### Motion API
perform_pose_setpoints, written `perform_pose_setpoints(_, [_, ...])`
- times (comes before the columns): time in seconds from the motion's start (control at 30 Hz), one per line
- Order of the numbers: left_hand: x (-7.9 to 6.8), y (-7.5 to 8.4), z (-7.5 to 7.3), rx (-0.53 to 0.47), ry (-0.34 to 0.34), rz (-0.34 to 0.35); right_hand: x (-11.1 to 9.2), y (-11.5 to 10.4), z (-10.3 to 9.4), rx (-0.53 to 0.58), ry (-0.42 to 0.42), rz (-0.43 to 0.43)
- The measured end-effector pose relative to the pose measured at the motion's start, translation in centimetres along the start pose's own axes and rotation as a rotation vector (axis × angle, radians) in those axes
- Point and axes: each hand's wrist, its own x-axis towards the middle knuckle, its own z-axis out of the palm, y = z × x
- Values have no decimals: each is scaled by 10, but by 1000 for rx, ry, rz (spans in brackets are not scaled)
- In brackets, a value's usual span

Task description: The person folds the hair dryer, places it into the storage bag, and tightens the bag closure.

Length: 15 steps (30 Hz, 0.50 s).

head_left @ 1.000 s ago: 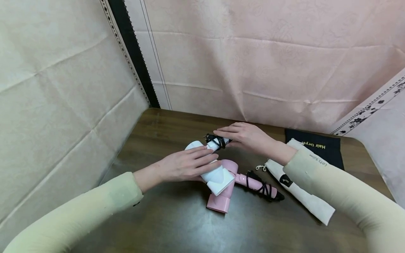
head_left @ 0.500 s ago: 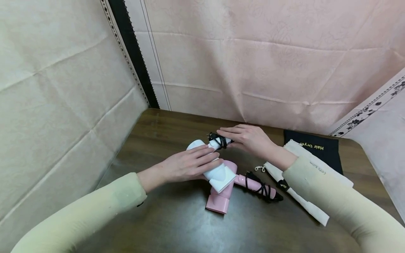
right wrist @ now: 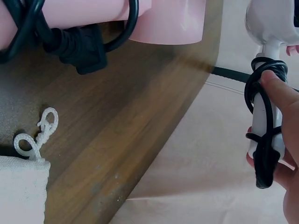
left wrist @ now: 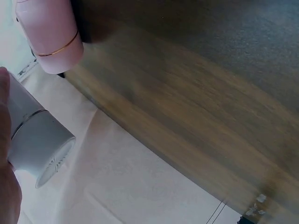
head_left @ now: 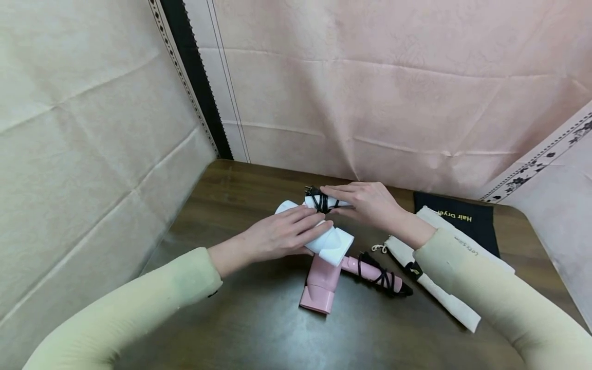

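Observation:
Both hands hold a white hair dryer (head_left: 336,245) above the table. My left hand (head_left: 284,232) grips its barrel, the fingers lying across the top; in the left wrist view the round rear end of the white hair dryer (left wrist: 44,144) sticks out beyond the hand. My right hand (head_left: 367,203) grips the handle, which has a black cord (right wrist: 266,116) wound round it, the thumb pressing on the coils in the right wrist view. Below lies a pink hair dryer (head_left: 319,288) with a black cord wrapped round its pink handle (head_left: 375,275); the white one partly covers it.
Right of the hands lie a white drawstring pouch (head_left: 446,298), a second white pouch (head_left: 462,244) partly under the right forearm, and a black "Hair Dryer" bag (head_left: 478,226). Cloth walls (head_left: 370,103) rise behind the wooden table (head_left: 259,329) and on both sides.
The white hair dryer has shifted up and right in both hands, its nozzle turning toward the right. More of the pink barrel's front shows; the pink dryer stays put.

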Motion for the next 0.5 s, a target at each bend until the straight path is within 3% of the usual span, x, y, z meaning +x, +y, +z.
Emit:
perform_pose_setpoints(0.3, [0,1,1,-13,32,-57,2,1,-3,10,79,-49])
perform_pose_setpoints(0.5, [1,0,2,0,44,-60,3,0,-4,48,77,-50])
